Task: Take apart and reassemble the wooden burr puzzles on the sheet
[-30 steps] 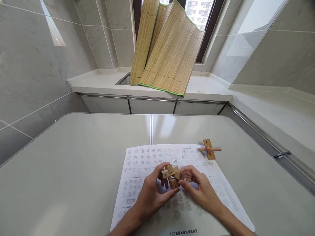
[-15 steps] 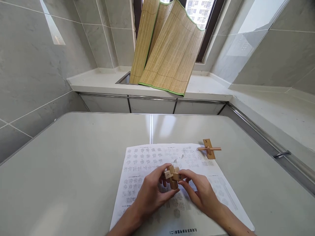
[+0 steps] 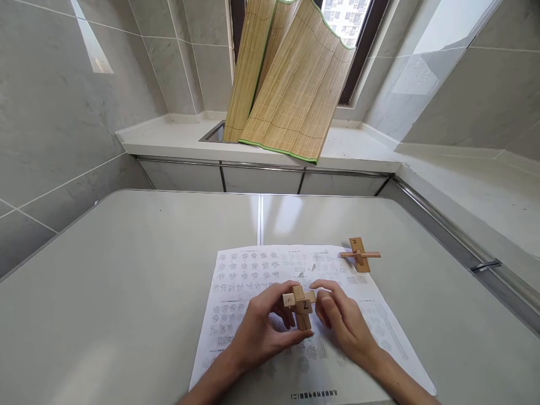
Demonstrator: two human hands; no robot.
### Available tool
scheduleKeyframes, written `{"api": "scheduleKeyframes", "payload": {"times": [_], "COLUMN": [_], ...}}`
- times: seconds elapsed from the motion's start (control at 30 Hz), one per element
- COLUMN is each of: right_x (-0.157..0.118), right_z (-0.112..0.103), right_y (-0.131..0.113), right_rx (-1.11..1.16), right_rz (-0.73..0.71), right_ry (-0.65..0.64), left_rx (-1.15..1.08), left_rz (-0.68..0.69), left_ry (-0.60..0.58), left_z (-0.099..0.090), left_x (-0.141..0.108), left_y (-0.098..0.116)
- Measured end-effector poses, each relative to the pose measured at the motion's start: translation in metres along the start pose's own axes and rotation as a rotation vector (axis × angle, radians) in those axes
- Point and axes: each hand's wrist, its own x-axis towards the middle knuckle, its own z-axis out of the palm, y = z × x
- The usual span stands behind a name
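Note:
A wooden burr puzzle (image 3: 300, 306) of interlocking blocks stands upright in my left hand (image 3: 265, 320), gripped at its top by the fingertips and at its bottom by the thumb. One block end shows a "2" towards me, and another, on the left, has a round mark. My right hand (image 3: 343, 320) is just right of the puzzle, index finger stretched towards the block end on that side. Whether that fingertip touches the wood I cannot tell. Its other fingers are loosely bent and hold nothing visible.
Under my hands lies a printed sheet (image 3: 240, 337) with rows of small diagrams. A wooden cross-shaped piece (image 3: 358, 256), marked "2" with a rod through it, rests at its far right corner. Beyond the white table (image 3: 126, 281), a bamboo mat (image 3: 291, 84) leans at the window.
My right hand has let go of the puzzle's right block and drawn slightly away. The puzzle has turned in my left hand, so the "2" now faces me.

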Motion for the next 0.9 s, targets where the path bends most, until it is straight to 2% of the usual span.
{"api": "scheduleKeyframes", "payload": {"times": [0.1,0.17,0.3,0.4,0.47,0.57,0.67,0.77,0.9], "right_x": [0.002,0.003,0.004,0.006,0.009,0.017,0.025,0.031,0.035], "right_z": [0.000,-0.002,-0.004,-0.004,-0.003,-0.006,-0.014,-0.024,-0.034], "right_y": [-0.002,-0.004,-0.004,-0.001,0.001,0.003,0.008,0.016,0.028], "right_rx": [-0.004,0.027,0.353,0.567,0.655,0.851,0.951,1.006,1.020], "right_rz": [0.059,0.072,0.232,0.295,0.338,0.500,0.604,0.646,0.633], "right_ry": [-0.099,-0.137,-0.233,-0.289,-0.243,-0.069,0.058,0.160,0.231], "left_rx": [-0.044,0.019,0.173,0.175,0.137,0.097,0.129,0.155,0.154], "left_rz": [0.008,0.035,0.141,0.161,0.131,0.063,0.025,0.009,0.000], "left_ry": [-0.019,-0.018,-0.015,-0.029,-0.013,0.042,0.105,0.118,0.096], "left_z": [-0.003,-0.004,-0.003,0.000,0.000,-0.001,-0.003,-0.003,0.000], "left_x": [0.000,0.000,-0.002,-0.004,-0.005,-0.005,-0.003,-0.002,-0.001], "left_y": [0.004,0.005,0.004,0.002,0.000,-0.002,-0.002,-0.001,0.000]}}
